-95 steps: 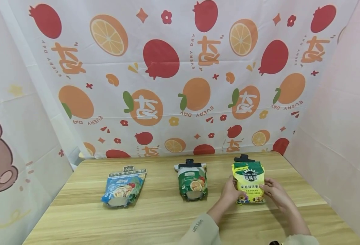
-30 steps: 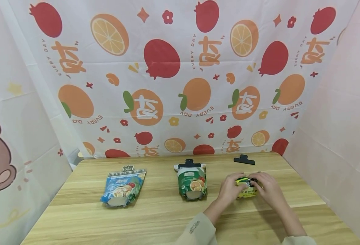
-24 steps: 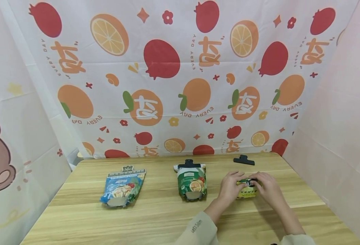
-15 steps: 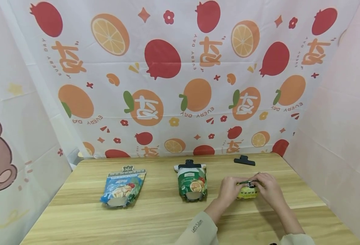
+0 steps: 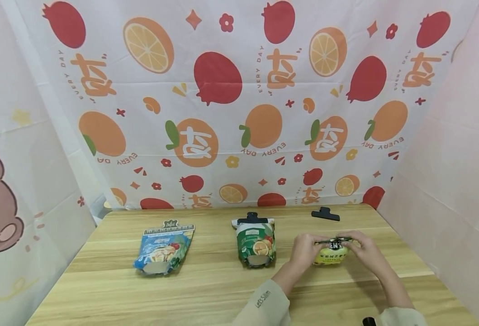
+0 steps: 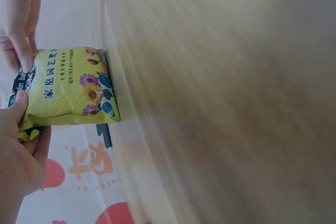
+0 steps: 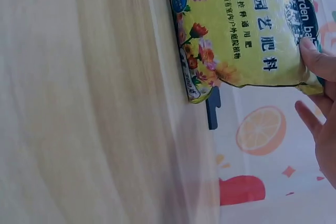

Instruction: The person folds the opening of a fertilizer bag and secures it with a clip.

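A yellow and green fertilizer bag (image 5: 329,258), printed with flowers and lettering, stands on the right part of the table with its top folded over. My left hand (image 5: 303,249) pinches the left end of the fold. At the other end my right hand (image 5: 365,249) holds it, thumb on the front face and fingers behind, as the right wrist view shows. Behind the bag lies a loose black clip (image 5: 325,214), touched by neither hand. The left wrist view shows the bag's front (image 6: 68,85) facing me.
To the left stand a green pouch (image 5: 255,242) with a black clip (image 5: 253,218) on its top and a blue pouch (image 5: 163,253) with a decorated clip (image 5: 170,225). A fruit-print curtain (image 5: 231,149) hangs behind the wooden table (image 5: 182,299). A small black object (image 5: 368,321) shows by the right sleeve.
The bag's top, full height at first, has been folded down between both hands. My right hand has since shifted slightly right along the fold. Clip and other pouches have stayed put.
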Motion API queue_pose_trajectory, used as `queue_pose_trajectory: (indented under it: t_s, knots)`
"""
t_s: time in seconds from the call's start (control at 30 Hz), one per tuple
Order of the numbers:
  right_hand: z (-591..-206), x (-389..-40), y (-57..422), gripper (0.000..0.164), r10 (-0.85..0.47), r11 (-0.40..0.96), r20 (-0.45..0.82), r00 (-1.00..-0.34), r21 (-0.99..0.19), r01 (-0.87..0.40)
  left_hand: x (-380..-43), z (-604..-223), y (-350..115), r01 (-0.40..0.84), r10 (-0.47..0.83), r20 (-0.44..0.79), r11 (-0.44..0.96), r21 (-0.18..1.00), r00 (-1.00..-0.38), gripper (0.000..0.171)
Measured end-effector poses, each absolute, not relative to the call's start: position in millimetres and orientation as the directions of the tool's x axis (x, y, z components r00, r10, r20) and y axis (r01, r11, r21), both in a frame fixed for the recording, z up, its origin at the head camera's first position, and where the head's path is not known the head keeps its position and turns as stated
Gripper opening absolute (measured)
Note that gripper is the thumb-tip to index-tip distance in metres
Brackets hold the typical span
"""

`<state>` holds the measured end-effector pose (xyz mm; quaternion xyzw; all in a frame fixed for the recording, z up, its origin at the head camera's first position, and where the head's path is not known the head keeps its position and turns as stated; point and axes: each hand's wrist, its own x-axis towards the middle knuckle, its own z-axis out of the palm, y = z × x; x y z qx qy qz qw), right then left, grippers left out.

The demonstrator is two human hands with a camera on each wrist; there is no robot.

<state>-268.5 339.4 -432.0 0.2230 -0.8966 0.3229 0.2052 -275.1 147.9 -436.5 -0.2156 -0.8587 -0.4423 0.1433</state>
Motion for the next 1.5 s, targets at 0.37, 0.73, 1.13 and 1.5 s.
queue_pose_trajectory:
  t_s: [0.37, 0.73, 1.13, 1.5]
  knots:
    - [-434.7, -275.3, 346.8, 0.015, -0.162, 0.631, 0.413, -0.896, -0.655, -0.416, -279.9, -440.9, 145.7, 0.414, 0.256, 0.337, 0.365, 0.834, -0.906, 0.018]
    - [-438.5, -275.9, 342.9, 0.016, -0.206, 0.539, 0.587, -0.783, -0.6, -0.592, -275.9, -442.8, 145.6, 0.468, 0.262, 0.396, 0.333, 0.819, -0.88, 0.02]
    - [-439.8, -270.3, 341.7, 0.017, -0.171, 0.589, 0.601, -0.78, -0.572, -0.57, -273.0, -437.4, 146.8, 0.303, 0.202, 0.247, 0.323, 0.897, -0.948, 0.043]
    - [-432.2, -269.6, 333.8, 0.059, -0.041, 0.422, 0.295, -0.955, -0.861, -0.284, -273.0, -430.8, 149.4, 0.104, 0.052, 0.096, 0.16, 0.982, -0.994, 0.04]
